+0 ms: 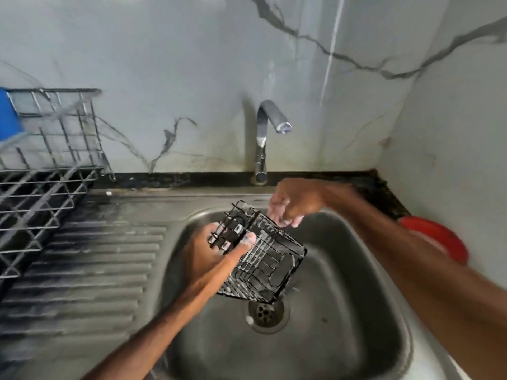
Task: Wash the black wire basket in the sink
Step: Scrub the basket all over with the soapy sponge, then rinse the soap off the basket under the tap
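Left hand [211, 253] grips the soapy black wire basket [263, 259] over the sink [356, 270], right hand [293, 204] curled at its far corner, hold unclear; rinsing seemingly remains.

Entry, head view: legible text, none. No label, brand, number or sign can be read on any surface; the frame is motion-blurred throughout.
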`<action>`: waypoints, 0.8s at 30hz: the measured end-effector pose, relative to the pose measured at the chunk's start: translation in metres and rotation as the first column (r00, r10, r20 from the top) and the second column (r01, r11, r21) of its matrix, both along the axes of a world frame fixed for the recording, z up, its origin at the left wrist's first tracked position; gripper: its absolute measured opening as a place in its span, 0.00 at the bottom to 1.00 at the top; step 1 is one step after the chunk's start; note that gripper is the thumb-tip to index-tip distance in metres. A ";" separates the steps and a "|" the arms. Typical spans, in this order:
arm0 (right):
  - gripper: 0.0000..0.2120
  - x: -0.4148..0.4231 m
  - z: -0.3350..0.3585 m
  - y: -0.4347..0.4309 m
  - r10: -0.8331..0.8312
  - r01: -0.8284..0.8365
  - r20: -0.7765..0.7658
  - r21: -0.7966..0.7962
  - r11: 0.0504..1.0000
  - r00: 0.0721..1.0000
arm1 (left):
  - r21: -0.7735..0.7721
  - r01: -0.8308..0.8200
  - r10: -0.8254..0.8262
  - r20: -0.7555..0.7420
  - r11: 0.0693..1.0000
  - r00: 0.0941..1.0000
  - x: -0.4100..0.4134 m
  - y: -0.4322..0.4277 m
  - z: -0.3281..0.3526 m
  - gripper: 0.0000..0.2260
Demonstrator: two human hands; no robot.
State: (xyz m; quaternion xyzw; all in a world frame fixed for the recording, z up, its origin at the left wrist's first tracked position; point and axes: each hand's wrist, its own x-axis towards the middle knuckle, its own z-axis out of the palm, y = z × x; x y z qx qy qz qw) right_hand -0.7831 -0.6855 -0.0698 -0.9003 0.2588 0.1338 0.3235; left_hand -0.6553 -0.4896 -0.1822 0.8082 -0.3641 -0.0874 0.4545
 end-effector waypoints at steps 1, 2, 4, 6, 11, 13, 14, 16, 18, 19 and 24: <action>0.14 -0.003 0.002 0.002 -0.056 0.055 0.023 0.070 0.996 0.998 | 0.000 -0.011 0.011 -0.011 1.000 1.000 -0.003 0.001 0.007 0.31; 0.13 -0.007 -0.001 0.001 -0.128 0.121 0.052 0.129 0.984 0.990 | 0.008 -0.008 0.007 0.017 1.000 1.000 -0.005 -0.004 0.006 0.34; 0.11 -0.014 0.007 0.008 -0.295 0.265 0.070 0.282 0.922 0.953 | 0.087 0.053 -0.054 0.006 0.995 0.999 -0.005 -0.009 0.017 0.33; 0.15 -0.019 0.009 0.019 -0.424 0.365 0.067 0.400 0.840 0.903 | 0.135 0.148 -0.144 -0.039 0.980 0.989 -0.005 -0.021 0.020 0.33; 0.19 -0.030 0.041 0.047 -0.569 0.561 -0.099 0.373 0.739 0.816 | 0.394 0.279 -0.328 0.062 0.876 0.943 -0.012 -0.028 0.063 0.37; 0.16 -0.035 0.047 0.050 -0.584 0.597 -0.146 0.312 0.739 0.799 | 0.481 0.348 -0.427 0.061 0.805 0.902 -0.015 -0.027 0.085 0.41; 0.16 -0.037 0.053 0.053 -0.572 0.594 -0.162 0.236 0.769 0.804 | 0.524 0.385 -0.479 0.050 0.759 0.876 -0.013 -0.028 0.092 0.42; 0.21 -0.041 0.061 0.059 -0.580 0.594 -0.181 0.028 0.804 0.794 | 0.586 0.434 -0.553 0.029 0.684 0.833 -0.012 -0.025 0.102 0.44; 0.20 -0.043 0.060 0.064 -0.617 0.633 -0.201 0.016 0.774 0.761 | 0.622 0.454 -0.603 0.037 0.638 0.797 -0.013 -0.023 0.112 0.43; 0.18 -0.043 0.056 0.067 -0.647 0.670 -0.206 0.063 0.740 0.734 | 0.626 0.457 -0.615 0.044 0.631 0.787 -0.013 -0.021 0.115 0.42; 0.24 -0.048 0.034 0.070 -0.791 0.792 -0.177 0.333 0.512 0.586 | 0.594 0.419 -0.530 0.015 0.686 0.848 0.001 -0.014 0.119 0.40</action>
